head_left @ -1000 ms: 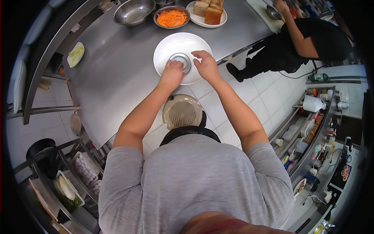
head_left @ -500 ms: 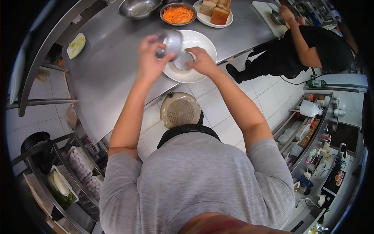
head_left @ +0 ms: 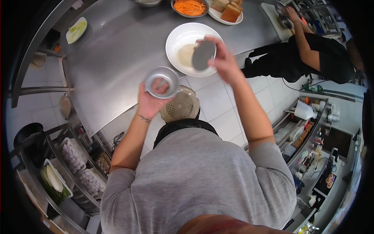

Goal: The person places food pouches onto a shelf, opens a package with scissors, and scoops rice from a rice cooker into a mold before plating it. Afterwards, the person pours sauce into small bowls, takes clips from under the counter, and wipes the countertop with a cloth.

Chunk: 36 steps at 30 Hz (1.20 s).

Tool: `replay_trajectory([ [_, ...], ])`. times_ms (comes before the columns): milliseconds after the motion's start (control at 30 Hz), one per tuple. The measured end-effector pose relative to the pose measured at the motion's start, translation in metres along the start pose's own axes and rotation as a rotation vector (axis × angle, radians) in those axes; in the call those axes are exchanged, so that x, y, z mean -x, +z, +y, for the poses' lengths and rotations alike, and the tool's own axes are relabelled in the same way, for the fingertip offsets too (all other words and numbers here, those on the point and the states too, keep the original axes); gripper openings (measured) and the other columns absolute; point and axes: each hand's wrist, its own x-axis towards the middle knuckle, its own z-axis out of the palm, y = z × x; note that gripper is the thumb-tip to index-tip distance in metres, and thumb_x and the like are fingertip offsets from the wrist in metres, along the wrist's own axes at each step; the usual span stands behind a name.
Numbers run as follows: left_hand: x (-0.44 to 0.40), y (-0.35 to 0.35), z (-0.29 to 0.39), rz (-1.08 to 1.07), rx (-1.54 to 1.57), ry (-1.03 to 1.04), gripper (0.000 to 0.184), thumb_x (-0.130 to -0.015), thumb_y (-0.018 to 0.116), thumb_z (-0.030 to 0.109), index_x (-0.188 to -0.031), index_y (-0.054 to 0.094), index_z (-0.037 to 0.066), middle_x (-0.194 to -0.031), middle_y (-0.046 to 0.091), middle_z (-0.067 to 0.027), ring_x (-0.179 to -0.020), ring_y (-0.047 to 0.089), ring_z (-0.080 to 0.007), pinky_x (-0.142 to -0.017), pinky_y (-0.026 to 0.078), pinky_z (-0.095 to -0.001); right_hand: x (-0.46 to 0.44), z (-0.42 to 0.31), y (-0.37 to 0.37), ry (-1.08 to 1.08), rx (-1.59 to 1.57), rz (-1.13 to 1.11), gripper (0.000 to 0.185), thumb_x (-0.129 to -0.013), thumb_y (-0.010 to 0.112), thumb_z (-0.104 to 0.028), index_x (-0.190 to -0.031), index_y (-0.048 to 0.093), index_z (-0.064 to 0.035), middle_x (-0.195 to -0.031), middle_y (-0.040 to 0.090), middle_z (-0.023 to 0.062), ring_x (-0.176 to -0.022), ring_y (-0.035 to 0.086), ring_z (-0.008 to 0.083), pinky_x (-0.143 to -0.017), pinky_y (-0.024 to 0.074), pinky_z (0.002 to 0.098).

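Held in front of the plate by my left hand [head_left: 150, 104] is a round metal ring mould [head_left: 163, 71]; fingers show through its opening. My right hand [head_left: 226, 62], smeared by motion, grips a flat, round grey metal disc [head_left: 204, 55] by its edge, tilted over the right side of a white plate [head_left: 173, 39]. On the plate lies a pale, round, off-white mound [head_left: 186, 55], partly hidden behind the disc. What the mound is made of, I cannot tell.
Along the table's [head_left: 117, 50] far side stand a bowl of shredded carrot [head_left: 190, 7], a plate of bread [head_left: 231, 14] and another metal bowl [head_left: 147, 3]. A small green-filled dish [head_left: 76, 30] lies left. At right, a person in black [head_left: 296, 54] works at a cutting board.
The ring in my left hand has come down and towards me, away from the plate. My right hand has lifted the disc off the plate, uncovering the pale mound.
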Motion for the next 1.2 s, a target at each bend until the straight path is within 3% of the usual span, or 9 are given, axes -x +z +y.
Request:
replay_trajectory([
  [100,-0.002,0.013,-0.035,-0.131,-0.002,-0.195,0.058,-0.094,0.032,0.054,-0.131,0.050,0.012,-0.134,0.051,-0.0091,-0.123,0.048,-0.0314,-0.098,0.040,-0.0565,0.064,0.037,0.027,0.143,0.059,-0.087,0.085,-0.071,0.075,-0.018,-0.144,0.032,-0.0072,-0.145,0.039,0.0138,-0.135,0.036,0.0255,-0.108,0.0324,0.0397],
  [200,-0.008,0.026,-0.050,-0.075,-0.070,-0.282,0.057,-0.094,0.032,0.052,-0.130,0.052,0.013,-0.133,0.053,-0.0064,-0.123,0.050,-0.0266,-0.099,0.042,-0.0495,0.119,0.070,0.025,0.329,0.021,0.221,0.079,-0.078,0.071,-0.022,-0.144,0.031,-0.0051,-0.143,0.040,0.0135,-0.134,0.035,0.0245,-0.107,0.0339,0.0391],
  [533,-0.044,0.031,-0.105,0.019,-1.023,-0.499,0.048,-0.098,0.038,0.050,-0.122,0.059,0.013,-0.120,0.060,-0.0060,-0.109,0.056,-0.0194,-0.092,0.043,-0.0336,0.229,0.094,0.027,0.390,-0.500,0.563,0.049,-0.093,0.054,-0.021,-0.134,0.040,0.0008,-0.118,0.058,0.0126,-0.101,0.061,0.0206,-0.085,0.0524,0.0356],
  [600,-0.070,0.039,-0.086,-0.184,-1.572,0.089,0.047,-0.099,0.044,0.044,-0.122,0.059,0.006,-0.118,0.062,-0.0091,-0.110,0.056,-0.0213,-0.096,0.042,-0.0335,0.246,0.093,0.020,0.352,-0.513,0.621,0.045,-0.092,0.053,-0.019,-0.131,0.042,0.0013,-0.116,0.059,0.0126,-0.100,0.062,0.0206,-0.083,0.0536,0.0364],
  [700,-0.162,0.059,-0.014,-0.107,-1.506,0.658,0.043,-0.099,0.047,0.037,-0.121,0.060,0.002,-0.110,0.066,-0.0113,-0.103,0.060,-0.0186,-0.092,0.045,-0.0322,0.273,0.091,0.009,0.307,-0.506,0.699,0.044,-0.092,0.053,-0.019,-0.130,0.043,0.0012,-0.116,0.060,0.0124,-0.098,0.063,0.0206,-0.083,0.0541,0.0358],
  [800,-0.247,0.065,0.058,0.190,-1.833,0.546,0.053,-0.097,0.043,0.049,-0.119,0.060,0.004,-0.099,0.066,-0.0102,-0.087,0.062,-0.0174,-0.078,0.048,-0.0311,0.295,0.091,0.004,0.294,-0.480,0.787,0.044,-0.091,0.052,-0.018,-0.129,0.043,0.0016,-0.113,0.061,0.0124,-0.094,0.065,0.0204,-0.080,0.0558,0.0343],
  [900,-0.280,0.066,0.070,0.227,-2.082,0.378,0.061,-0.095,0.040,0.056,-0.117,0.060,0.003,-0.093,0.067,-0.0108,-0.078,0.063,-0.0182,-0.074,0.050,-0.0313,0.306,0.091,0.002,0.284,-0.504,0.833,0.043,-0.091,0.052,-0.018,-0.129,0.043,0.0019,-0.111,0.062,0.0130,-0.092,0.065,0.0204,-0.080,0.0566,0.0336],
  [1000,-0.247,0.106,0.044,0.263,-1.907,0.036,0.069,-0.097,0.029,0.058,-0.108,0.063,-0.002,-0.087,0.067,-0.0173,-0.081,0.065,-0.0202,-0.080,0.050,-0.0334,0.314,0.094,0.000,0.280,-0.514,0.848,0.043,-0.091,0.052,-0.018,-0.128,0.044,0.0023,-0.110,0.062,0.0130,-0.092,0.065,0.0202,-0.080,0.0566,0.0340],
  [1200,-0.274,0.106,0.050,0.028,-1.845,0.214,0.078,-0.093,0.029,0.068,-0.118,0.061,0.001,-0.084,0.066,-0.0121,-0.071,0.060,-0.0167,-0.073,0.048,-0.0296,0.318,0.096,-0.003,0.272,-0.510,0.850,0.039,-0.091,0.053,-0.017,-0.124,0.045,0.0027,-0.109,0.062,0.0126,-0.091,0.066,0.0193,-0.079,0.0567,0.0347],
])
